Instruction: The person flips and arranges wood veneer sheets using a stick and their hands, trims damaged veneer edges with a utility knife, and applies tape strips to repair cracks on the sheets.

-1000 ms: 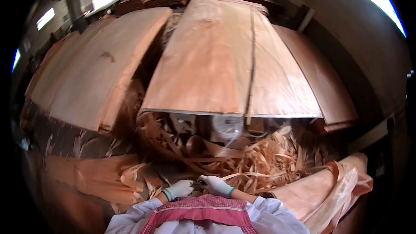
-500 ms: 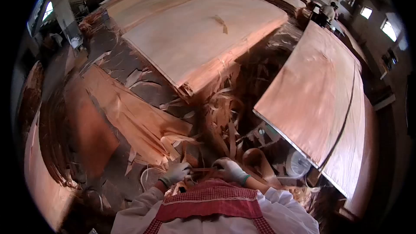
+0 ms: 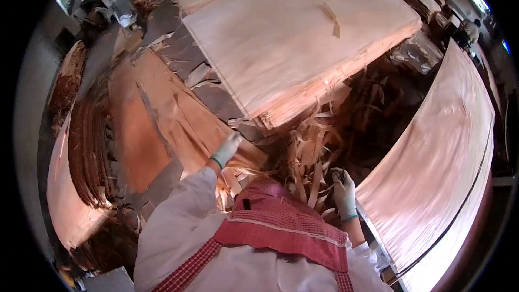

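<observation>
1. Surroundings: a large pale stack of wood sheets [image 3: 292,43] fills the view ahead; a second stack [image 3: 427,151] slants along the right side. A heap of torn strips [image 3: 311,148] clutters the gap between them. At far left stands another stack [image 3: 89,151], its dark layered edges showing.
2. Loose orange sheet [image 3: 181,111]: on the floor, left of the pale stack, near end by the apron [image 3: 286,216].
3. Left hand [image 3: 227,148]: gloved, over the near end of the orange sheet, fingers partly bent. Cannot tell whether it grips the sheet.
4. Right hand [image 3: 344,192]: gloved, fingers curled, between strip heap and right-hand stack. Cannot tell whether it has hold of a strip.
5. Counts: two gloved hands; one torn scrap [image 3: 331,20] on the pale stack; one dark line [image 3: 457,219] along the right-hand stack; one other person [image 3: 469,31], far right. Strips too tangled to count.
6. Obscured: left fingertips indistinct; pale stack cut off at top; gap beyond the strips in deep shadow; lens border black.
</observation>
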A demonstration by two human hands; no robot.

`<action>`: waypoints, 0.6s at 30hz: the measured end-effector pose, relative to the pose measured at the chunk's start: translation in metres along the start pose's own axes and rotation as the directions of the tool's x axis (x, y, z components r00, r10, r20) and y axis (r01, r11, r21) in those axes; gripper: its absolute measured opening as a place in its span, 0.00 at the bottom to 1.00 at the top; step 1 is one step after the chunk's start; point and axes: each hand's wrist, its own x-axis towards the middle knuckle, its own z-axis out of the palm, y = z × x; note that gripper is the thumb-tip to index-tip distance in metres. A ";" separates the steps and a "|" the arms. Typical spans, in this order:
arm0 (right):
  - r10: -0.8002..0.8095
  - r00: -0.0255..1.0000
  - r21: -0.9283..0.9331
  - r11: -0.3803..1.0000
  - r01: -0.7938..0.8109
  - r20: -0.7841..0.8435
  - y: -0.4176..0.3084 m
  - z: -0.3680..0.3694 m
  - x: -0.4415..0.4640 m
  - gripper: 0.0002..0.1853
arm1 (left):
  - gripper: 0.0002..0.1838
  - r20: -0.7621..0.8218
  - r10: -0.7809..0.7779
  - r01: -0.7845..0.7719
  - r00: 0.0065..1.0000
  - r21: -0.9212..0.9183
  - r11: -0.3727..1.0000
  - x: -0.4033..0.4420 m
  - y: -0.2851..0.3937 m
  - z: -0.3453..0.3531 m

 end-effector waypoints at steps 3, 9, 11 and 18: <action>0.009 1.000 -0.032 0.999 -0.008 0.020 0.001 -0.005 0.026 0.12 | 0.30 0.079 -0.259 0.271 0.963 -0.285 0.920 0.108 -0.034 0.004; 0.337 0.936 0.083 0.941 -0.329 -0.099 -0.011 -0.025 0.059 0.09 | 0.25 -0.004 -0.513 0.385 0.858 -0.657 0.648 0.245 -0.080 0.025; 0.418 0.896 0.199 0.900 -0.387 -0.150 -0.025 -0.026 0.082 0.09 | 0.35 0.155 -0.467 0.463 0.871 -0.579 0.672 0.280 -0.118 0.016; 0.223 0.961 0.099 0.973 -0.209 -0.164 -0.043 -0.014 0.213 0.08 | 0.27 -0.065 -0.169 0.165 0.984 0.704 0.690 0.285 0.024 -0.077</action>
